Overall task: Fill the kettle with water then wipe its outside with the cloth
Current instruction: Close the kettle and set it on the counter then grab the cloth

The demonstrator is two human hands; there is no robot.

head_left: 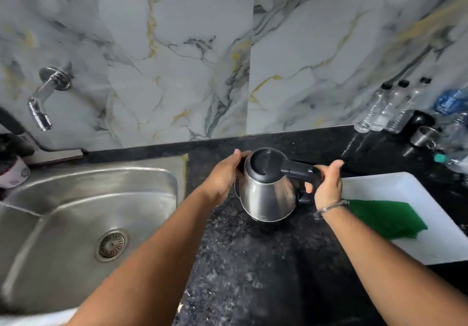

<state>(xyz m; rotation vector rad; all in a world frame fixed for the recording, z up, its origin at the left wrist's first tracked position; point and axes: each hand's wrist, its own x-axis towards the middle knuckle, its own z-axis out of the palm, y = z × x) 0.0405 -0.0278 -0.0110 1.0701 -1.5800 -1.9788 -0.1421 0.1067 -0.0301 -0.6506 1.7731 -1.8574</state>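
A steel kettle (266,194) with a black lid and black handle stands on the dark granite counter (253,262), right of the sink. My right hand (326,186) is closed around the handle. My left hand (222,176) rests flat against the kettle's left side near the spout, fingers together. The lid looks closed. A green cloth (387,218) lies on a white board (430,244) just right of my right wrist. A chrome tap (43,100) sticks out of the wall above the steel sink (63,199).
Several clear plastic bottles (390,108) and a steel cup (423,137) stand at the back right against the marble wall. A dark object and a pink-patterned container (12,173) sit at the sink's far left edge. The sink drain (111,244) is uncovered.
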